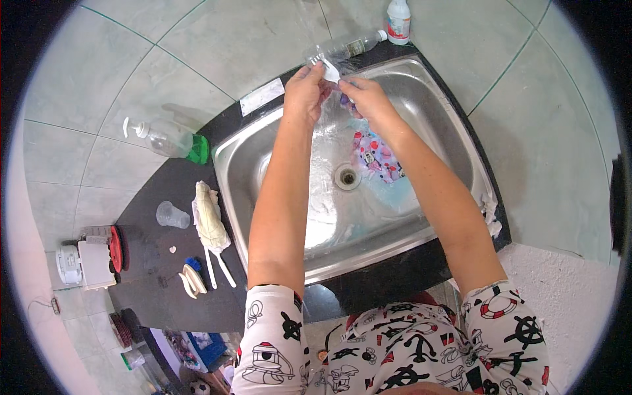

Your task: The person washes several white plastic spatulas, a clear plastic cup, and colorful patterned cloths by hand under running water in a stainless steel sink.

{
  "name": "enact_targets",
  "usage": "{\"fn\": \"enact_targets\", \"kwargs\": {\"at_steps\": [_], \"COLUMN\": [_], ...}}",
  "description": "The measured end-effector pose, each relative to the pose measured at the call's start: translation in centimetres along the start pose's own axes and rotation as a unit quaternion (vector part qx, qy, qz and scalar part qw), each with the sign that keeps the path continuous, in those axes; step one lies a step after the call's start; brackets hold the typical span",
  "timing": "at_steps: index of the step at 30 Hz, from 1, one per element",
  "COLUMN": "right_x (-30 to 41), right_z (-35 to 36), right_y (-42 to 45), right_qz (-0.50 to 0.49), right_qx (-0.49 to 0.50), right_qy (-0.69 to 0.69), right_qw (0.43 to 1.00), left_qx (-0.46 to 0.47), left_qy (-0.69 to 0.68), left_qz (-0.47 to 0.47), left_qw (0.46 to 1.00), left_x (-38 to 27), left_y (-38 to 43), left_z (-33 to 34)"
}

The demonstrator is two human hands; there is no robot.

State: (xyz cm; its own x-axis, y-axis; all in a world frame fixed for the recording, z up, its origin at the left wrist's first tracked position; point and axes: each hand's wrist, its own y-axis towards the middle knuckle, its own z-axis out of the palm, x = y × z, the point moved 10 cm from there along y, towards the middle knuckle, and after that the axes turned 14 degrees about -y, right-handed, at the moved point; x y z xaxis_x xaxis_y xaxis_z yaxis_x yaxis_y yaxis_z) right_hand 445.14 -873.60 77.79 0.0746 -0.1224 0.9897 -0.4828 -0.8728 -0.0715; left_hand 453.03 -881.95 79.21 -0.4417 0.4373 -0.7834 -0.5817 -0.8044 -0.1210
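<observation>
Above the far end of a stainless steel sink (266, 153), a white plastic fork (330, 73) is held between both hands. My left hand (307, 91) grips it near the tines, and my right hand (364, 98) holds its other end. Something purple shows beneath the right hand; what it is cannot be told. Water appears to run over the hands. In the basin, right of the drain (347, 177), lies a wet, pink-purple patterned cloth (377, 155), partly behind the right forearm, with bluish liquid around it.
Behind the sink lie a clear plastic bottle (353, 45) and an upright white bottle (399, 23). On the dark counter at left are a pump bottle with green liquid (198, 148), a clear plastic cup (173, 215), a cloth-wrapped bundle (211, 217), two white handles (224, 268) and a blue-bristled brush (192, 276).
</observation>
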Motion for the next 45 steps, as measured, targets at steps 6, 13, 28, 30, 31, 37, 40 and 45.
{"fn": "enact_targets", "kwargs": {"at_steps": [6,13,28,30,31,37,40,45], "right_x": [0.5,1.5,1.9,1.7,1.8,-2.0,-8.0,-10.9], "right_z": [-0.7,-1.9,-0.7,-0.6,-0.4,2.1,-0.9,-5.1], "right_y": [0.0,0.5,1.5,1.6,1.5,-0.8,-0.4,-3.6], "right_qz": [-0.026,-0.108,-0.109,-0.113,-0.117,-0.070,-0.105,0.017], "right_qx": [-0.022,-0.101,0.005,0.017,0.029,0.129,0.105,0.010], "right_qy": [-0.037,-0.149,0.040,0.030,0.019,-0.242,-0.466,-0.718], "right_qw": [0.999,0.978,0.993,0.993,0.992,0.959,0.872,0.695], "left_qx": [-0.047,0.026,0.037,0.021,0.006,-0.017,0.007,-0.156], "left_qy": [-0.102,-0.154,-0.047,-0.051,-0.055,-0.043,-0.078,0.057], "left_qz": [-0.024,-0.050,-0.001,-0.001,0.000,0.079,0.113,0.187], "left_qw": [0.993,0.986,0.998,0.998,0.998,0.996,0.990,0.968], "left_x": [0.8,1.2,1.5,1.7,1.7,-5.1,-10.3,-19.0], "left_y": [0.8,0.6,-0.3,-0.8,-1.1,-3.1,-5.1,-13.2], "left_z": [-0.7,0.9,2.0,1.7,1.4,-2.6,-4.3,-13.5]}}
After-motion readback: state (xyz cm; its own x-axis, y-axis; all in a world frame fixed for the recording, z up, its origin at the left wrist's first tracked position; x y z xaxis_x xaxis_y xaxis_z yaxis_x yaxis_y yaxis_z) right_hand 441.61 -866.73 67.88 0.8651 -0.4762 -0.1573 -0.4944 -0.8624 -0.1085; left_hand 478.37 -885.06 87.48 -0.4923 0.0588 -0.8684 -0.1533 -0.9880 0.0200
